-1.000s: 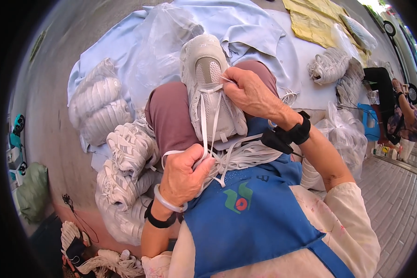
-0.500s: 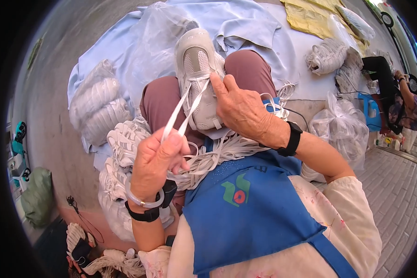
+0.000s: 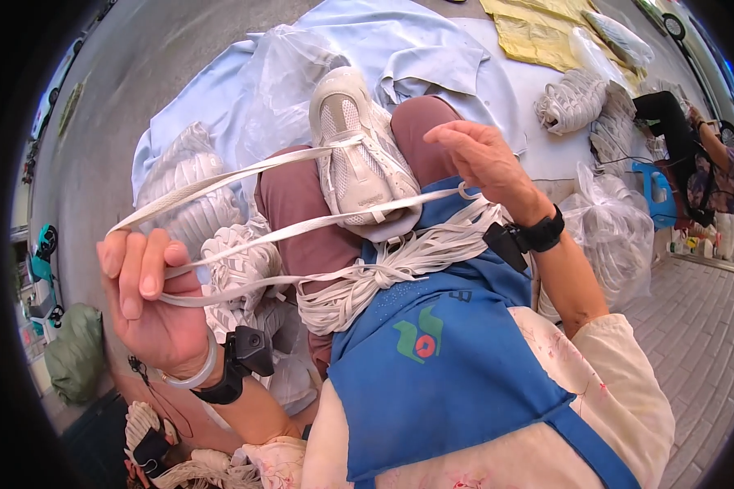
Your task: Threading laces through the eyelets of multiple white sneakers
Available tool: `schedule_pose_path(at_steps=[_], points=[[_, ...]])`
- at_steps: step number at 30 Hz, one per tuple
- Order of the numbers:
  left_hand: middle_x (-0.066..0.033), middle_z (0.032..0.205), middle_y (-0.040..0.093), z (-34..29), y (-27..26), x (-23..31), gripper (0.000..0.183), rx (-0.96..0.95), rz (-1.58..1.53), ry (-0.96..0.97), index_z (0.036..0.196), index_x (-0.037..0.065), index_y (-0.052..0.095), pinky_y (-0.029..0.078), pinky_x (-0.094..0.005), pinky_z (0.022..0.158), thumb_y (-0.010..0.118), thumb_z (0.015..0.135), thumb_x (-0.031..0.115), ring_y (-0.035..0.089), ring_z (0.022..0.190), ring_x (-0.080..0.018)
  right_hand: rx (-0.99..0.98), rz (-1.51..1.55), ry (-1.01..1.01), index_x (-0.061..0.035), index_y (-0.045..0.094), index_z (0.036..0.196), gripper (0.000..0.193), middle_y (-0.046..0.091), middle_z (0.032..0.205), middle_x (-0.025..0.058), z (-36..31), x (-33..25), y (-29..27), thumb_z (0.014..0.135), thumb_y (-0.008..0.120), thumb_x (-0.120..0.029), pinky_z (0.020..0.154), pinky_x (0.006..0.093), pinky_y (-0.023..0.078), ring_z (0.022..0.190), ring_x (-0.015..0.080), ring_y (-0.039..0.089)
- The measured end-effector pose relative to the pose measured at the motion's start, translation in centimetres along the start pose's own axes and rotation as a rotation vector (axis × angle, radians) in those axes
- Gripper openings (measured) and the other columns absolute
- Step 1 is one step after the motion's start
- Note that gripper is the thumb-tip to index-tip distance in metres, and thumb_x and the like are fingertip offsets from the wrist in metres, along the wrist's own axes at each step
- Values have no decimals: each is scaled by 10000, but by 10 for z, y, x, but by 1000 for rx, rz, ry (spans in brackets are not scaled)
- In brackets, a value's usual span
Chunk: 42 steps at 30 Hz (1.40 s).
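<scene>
A pale grey and beige sneaker [image 3: 359,167] lies between my knees, its toe pointing away. White shoelace [image 3: 245,173] runs from its upper eyelets to my left hand [image 3: 155,301], which is off to the left with fingers curled around the lace. Two more stretches of lace trail back from that hand, one toward my right wrist and one to the lap. My right hand [image 3: 489,167] is raised over my right knee, fingers extended toward the shoe and apart from it, nothing visible in them. A thick bundle of white laces [image 3: 351,293] rests across my blue apron [image 3: 457,375].
Plastic-wrapped stacks of shoes [image 3: 192,175] and loose sneakers [image 3: 240,261] stand left of my legs. A pale blue cloth [image 3: 432,41] is spread ahead. At right are a clear plastic bag [image 3: 607,232], a blue stool [image 3: 654,194] and another person's arm [image 3: 714,151].
My left hand has swung far out to the left, drawing the lace long. My right hand has left the shoe's eyelets and moved right. The shoe has shifted slightly toward me.
</scene>
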<state>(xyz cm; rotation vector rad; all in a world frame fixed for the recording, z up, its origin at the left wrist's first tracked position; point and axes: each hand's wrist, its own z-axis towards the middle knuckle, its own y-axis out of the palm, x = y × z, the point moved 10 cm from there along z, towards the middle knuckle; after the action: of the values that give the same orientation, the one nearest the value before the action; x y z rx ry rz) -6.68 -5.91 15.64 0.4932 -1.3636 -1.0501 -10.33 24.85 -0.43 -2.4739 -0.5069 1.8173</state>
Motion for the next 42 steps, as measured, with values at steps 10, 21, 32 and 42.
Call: schedule_pose_path(at_steps=[10,21,32,42], points=[[-24,717,471,21,48,6,92,-125,-42,37,875,74,425,471,-349,656,421,946,15,507,668,-175,-333,770,109,-18,603,1079,258,384,610,-77,-45,-2,86,988,493,-233,426,183,299,490,12,333],[-47,628,484,17,56,14,127,-93,37,72,847,53,442,504,-337,514,394,963,70,510,563,-184,-466,-227,-281,13,595,1141,286,630,993,141,-53,-5,117,921,515,-151,865,331,464,934,258,605],[-52,461,464,4,96,-4,608,-506,238,-50,637,40,570,425,-283,337,202,1047,297,387,345,-137,-330,-6,-166,36,636,1058,269,637,760,66,-29,-27,75,945,522,-179,634,256,509,679,114,621],[-46,480,479,-6,117,-45,535,-734,166,-158,636,40,624,446,-314,388,352,1028,281,435,378,-145,-516,605,117,58,551,1176,531,654,877,120,-18,-34,109,1016,350,-406,634,258,543,735,177,666]])
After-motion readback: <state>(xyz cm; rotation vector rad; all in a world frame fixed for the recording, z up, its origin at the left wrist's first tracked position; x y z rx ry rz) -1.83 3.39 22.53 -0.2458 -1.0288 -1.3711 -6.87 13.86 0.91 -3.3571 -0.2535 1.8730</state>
